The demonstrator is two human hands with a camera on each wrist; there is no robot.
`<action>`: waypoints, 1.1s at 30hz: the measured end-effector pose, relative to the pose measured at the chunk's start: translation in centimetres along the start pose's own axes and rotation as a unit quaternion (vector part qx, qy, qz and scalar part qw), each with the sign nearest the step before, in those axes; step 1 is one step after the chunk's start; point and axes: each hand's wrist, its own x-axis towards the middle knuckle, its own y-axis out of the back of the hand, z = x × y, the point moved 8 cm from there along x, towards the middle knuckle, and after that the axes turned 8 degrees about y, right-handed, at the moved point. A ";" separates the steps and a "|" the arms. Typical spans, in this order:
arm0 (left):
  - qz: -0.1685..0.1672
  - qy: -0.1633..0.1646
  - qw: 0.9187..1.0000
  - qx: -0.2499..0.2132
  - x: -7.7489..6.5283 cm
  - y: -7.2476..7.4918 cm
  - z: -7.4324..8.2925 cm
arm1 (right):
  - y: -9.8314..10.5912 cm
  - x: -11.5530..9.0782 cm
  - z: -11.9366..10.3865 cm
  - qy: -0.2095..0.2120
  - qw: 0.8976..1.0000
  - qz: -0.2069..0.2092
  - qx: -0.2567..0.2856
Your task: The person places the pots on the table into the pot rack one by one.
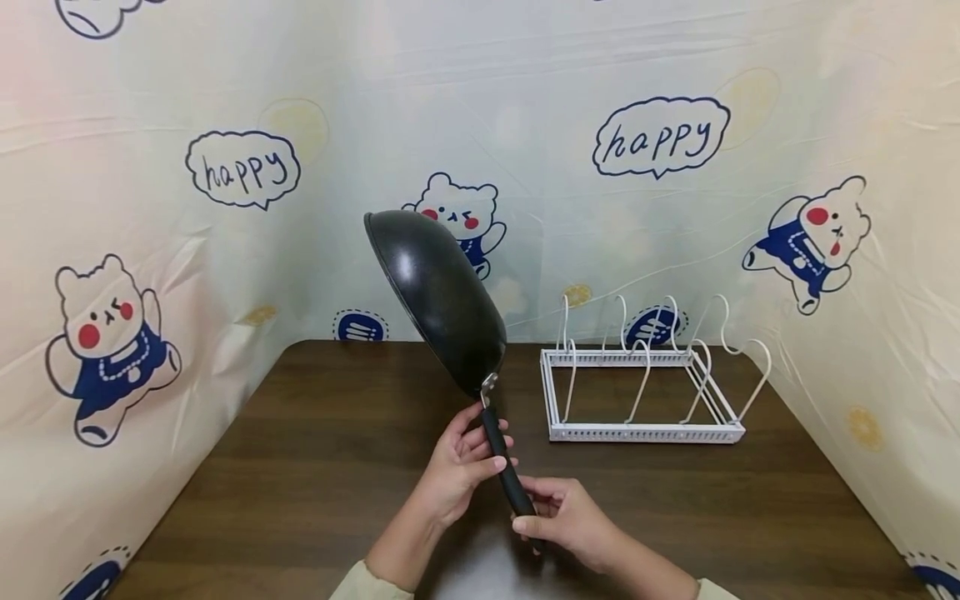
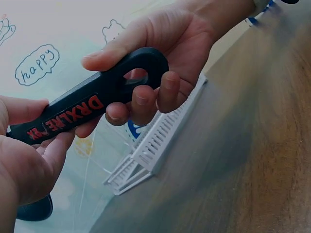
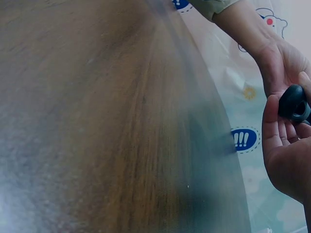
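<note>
A black wok (image 1: 442, 292) is held up over the table, tilted to the left, its dark outer side showing in the head view. Its long black handle (image 1: 492, 437) slants down to the right between both hands. My left hand (image 1: 457, 467) grips the upper part of this handle, thumb across the front. Lower down, my right hand (image 1: 570, 521) pinches the end of the handle between thumb and fingers. Red lettering and a hanging hole show on the handle (image 2: 73, 104) in the left wrist view. From the right wrist, only the handle's tip (image 3: 291, 99) is visible between the hands.
A white metal rack (image 1: 645, 432) with several curved wire dividers stands on the right side of the brown wooden table (image 1: 315, 475). Behind and beside the table hangs a pale cloth (image 1: 517, 108) printed with bears and the word "happy".
</note>
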 end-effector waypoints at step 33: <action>-0.158 -0.028 0.986 0.053 3.2 -6.1 3.0 | 1.9 -2.7 -6.6 0.091 0.914 0.240 -0.313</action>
